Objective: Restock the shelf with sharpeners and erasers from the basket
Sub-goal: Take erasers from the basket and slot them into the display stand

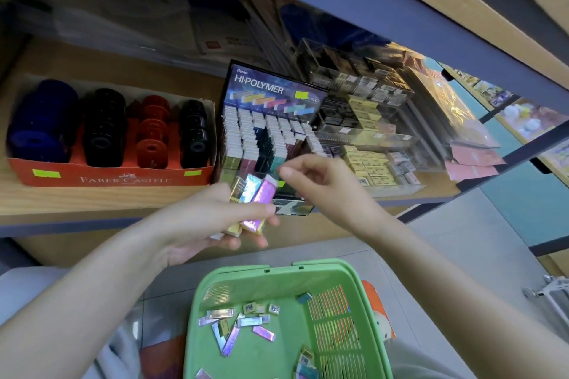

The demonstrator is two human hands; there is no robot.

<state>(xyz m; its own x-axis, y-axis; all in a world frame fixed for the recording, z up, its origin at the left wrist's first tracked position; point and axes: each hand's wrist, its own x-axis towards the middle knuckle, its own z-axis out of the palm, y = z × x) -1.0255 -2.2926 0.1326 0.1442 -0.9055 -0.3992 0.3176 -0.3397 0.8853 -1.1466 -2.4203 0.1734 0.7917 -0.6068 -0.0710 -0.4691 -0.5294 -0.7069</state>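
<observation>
The fingers (234, 244) of our left hand (212, 221) curl round a fan of foil-wrapped rectangular erasers (252, 203), palm up, before the wooden shelf (92, 201). Our right hand (323, 184) hovers just beside them, fingers narrowly curled; we cannot tell whether they pinch anything. Behind stand a black Hi-Polymer eraser display (271, 89) and a red cardboard sharpener box (117, 177). Below, a green plastic basket (277, 272) holds loose erasers (243, 321).
</observation>
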